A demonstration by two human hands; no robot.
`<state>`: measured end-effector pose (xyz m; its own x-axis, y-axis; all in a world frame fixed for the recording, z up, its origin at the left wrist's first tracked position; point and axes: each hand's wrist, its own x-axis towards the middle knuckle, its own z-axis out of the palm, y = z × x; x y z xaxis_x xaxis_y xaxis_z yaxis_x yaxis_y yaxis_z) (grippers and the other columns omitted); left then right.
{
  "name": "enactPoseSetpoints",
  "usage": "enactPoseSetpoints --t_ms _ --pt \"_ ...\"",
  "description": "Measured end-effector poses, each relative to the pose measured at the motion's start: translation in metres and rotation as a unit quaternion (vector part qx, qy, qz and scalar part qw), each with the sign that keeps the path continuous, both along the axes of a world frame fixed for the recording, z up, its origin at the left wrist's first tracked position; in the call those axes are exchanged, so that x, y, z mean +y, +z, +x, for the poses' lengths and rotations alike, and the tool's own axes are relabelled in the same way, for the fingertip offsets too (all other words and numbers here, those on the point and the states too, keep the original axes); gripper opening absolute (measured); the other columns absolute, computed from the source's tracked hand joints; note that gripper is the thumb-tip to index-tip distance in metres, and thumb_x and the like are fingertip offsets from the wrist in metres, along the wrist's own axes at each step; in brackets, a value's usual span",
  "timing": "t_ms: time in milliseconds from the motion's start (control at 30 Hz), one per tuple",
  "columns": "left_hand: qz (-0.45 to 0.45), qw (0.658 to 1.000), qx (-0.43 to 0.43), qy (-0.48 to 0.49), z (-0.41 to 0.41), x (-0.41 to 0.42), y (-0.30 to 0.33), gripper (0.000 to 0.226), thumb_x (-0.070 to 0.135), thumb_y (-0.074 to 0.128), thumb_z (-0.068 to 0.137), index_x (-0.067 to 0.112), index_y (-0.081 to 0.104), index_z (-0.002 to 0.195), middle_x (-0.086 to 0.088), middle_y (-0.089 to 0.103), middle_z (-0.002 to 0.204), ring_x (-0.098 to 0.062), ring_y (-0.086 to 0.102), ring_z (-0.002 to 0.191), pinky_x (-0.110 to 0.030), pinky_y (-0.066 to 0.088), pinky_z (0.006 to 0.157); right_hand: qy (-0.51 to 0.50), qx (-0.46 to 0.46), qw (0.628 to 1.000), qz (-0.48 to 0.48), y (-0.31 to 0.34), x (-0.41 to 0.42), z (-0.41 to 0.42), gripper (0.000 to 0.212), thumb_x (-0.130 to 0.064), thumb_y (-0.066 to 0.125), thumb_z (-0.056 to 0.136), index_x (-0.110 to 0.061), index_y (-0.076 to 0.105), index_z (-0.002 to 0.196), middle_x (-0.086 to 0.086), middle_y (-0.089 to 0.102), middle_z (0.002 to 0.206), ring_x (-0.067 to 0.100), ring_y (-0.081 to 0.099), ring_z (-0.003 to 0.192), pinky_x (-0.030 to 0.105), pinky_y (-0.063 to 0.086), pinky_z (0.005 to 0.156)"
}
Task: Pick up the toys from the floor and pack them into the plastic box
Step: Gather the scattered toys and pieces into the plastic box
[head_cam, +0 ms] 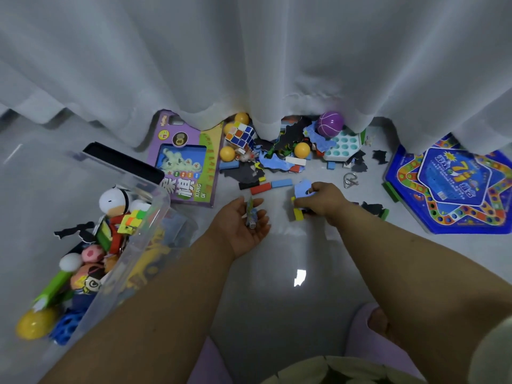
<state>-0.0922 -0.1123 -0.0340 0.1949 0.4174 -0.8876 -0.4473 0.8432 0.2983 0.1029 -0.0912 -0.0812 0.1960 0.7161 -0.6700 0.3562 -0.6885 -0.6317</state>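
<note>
L hand (243, 225) palm-up, cupping die (251, 224) + small pcs | R hand (322, 200) pinches blocks (298, 213), far from plastic box (133, 245) | RISK: die rolls off flat palm on carry

Glossy, smooth grey floor (277, 259), mirroring a bright patch of light. Clear, smooth plastic box (144, 239) with a black rim piece. Sheer white cloth curtain (249, 65), matt and softly folded. Shiny purple ball (330, 123); bare metal wire puzzle (349, 180); glossy printed cardboard game box (186, 162).
</note>
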Motion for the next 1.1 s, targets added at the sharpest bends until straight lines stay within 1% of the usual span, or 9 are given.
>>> enactPoseSetpoints --t_ms 200,433,567,633,700,767,833,967,1100 --pt "0.081 0.996 -0.006 0.027 -0.005 0.007 0.051 0.047 0.043 0.032 0.1 0.011 0.063 0.088 -0.006 0.057 0.072 -0.016 0.053 0.062 -0.027 0.05 0.062 -0.062 0.232 0.968 0.08 0.069 0.013 -0.031 0.021 -0.003 0.074 0.076 -0.014 0.056 0.078 0.005 0.058 0.082 0.022 0.061 0.079 0.045 0.056 0.085" --pt "0.18 0.98 0.048 0.077 -0.069 0.022 0.161 0.042 0.034 0.033 0.098 0.009 0.061 0.08 -0.006 0.055 0.07 -0.016 0.051 0.06 -0.023 0.046 0.057 0.007 0.336 0.923 0.187 0.176 0.029 -0.114 0.017 -0.003 0.07 0.079 -0.008 0.057 0.089 0.012 0.06 0.085 0.025 0.06 0.076 0.034 0.056 0.069" --pt "0.18 0.96 0.211 0.041 -0.145 0.011 0.207 0.051 0.04 0.025 0.101 0.007 0.059 0.084 -0.013 0.055 0.088 -0.021 0.051 0.07 -0.03 0.049 0.069 0.109 0.312 0.918 0.22 0.214 0.015 -0.193 0.023 -0.003 0.075 0.075 -0.009 0.059 0.09 0.006 0.06 0.081 0.019 0.063 0.067 0.031 0.059 0.064" --pt "0.15 0.937 0.316 -0.003 -0.18 -0.003 0.213 0.053 0.049 0.027 0.098 0.009 0.06 0.104 -0.013 0.057 0.106 -0.02 0.049 0.073 -0.025 0.047 0.062 0.236 0.19 0.916 0.262 0.218 0.0 -0.226 0.032 -0.018 0.077 0.077 -0.012 0.06 0.103 0.003 0.058 0.095 0.019 0.062 0.081 0.033 0.056 0.075" --pt "0.141 0.914 0.381 -0.007 -0.207 -0.016 0.211 0.061 0.056 0.026 0.096 0.013 0.049 0.132 -0.011 0.054 0.12 -0.02 0.05 0.078 -0.03 0.039 0.078 0.378 0.025 0.875 0.302 0.211 -0.013 -0.247 0.055 -0.034 0.069 0.083 -0.015 0.049 0.131 0.003 0.055 0.119 0.02 0.056 0.106 0.025 0.042 0.084" --pt "0.154 0.907 0.392 0.02 -0.22 -0.02 0.205 0.068 0.058 0.025 0.095 0.012 0.037 0.144 -0.012 0.047 0.135 -0.025 0.049 0.113 -0.037 0.028 0.102 0.4 -0.007 0.854 0.333 0.2 -0.02 -0.253 0.055 -0.036 0.062 0.088 -0.015 0.045 0.137 0.006 0.053 0.131 0.019 0.052 0.118 0.025 0.039 0.089" --pt "0.178 0.902 0.391 0.05 -0.217 -0.018 0.202 0.066 0.057 0.028 0.095 0.011 0.041 0.141 -0.009 0.047 0.137 -0.023 0.041 0.125 -0.04 0.024 0.109 0.342 -0.022 0.861 0.375 0.191 -0.019 -0.244 0.039 -0.033 0.061 0.089 -0.015 0.057 0.123 0.005 0.06 0.117 0.019 0.057 0.107 0.025 0.041 0.083" --pt "0.233 0.906 0.341 0.093 -0.177 -0.007 0.196 0.04 0.046 0.038 0.096 0.013 0.057 0.089 -0.007 0.056 0.091 -0.022 0.055 0.091 -0.037 0.046 0.091 0.115 -0.018 0.91 0.397 0.173 -0.01 -0.192 0.014 -0.017 0.058 0.087 -0.009 0.062 0.099 -0.003 0.054 0.08 0.017 0.052 0.076 0.025 0.04 0.068" --pt "0.264 0.923 0.277 0.04 -0.112 0.003 0.181 0.03 0.035 0.039 0.098 0.014 0.052 0.079 -0.005 0.055 0.077 -0.019 0.059 0.071 -0.034 0.052 0.069 -0.041 -0.068 0.934 0.349 0.135 -0.016 -0.121 0.013 -0.014 0.054 0.086 -0.009 0.058 0.098 0.004 0.056 0.091 0.018 0.051 0.079 0.029 0.041 0.069"
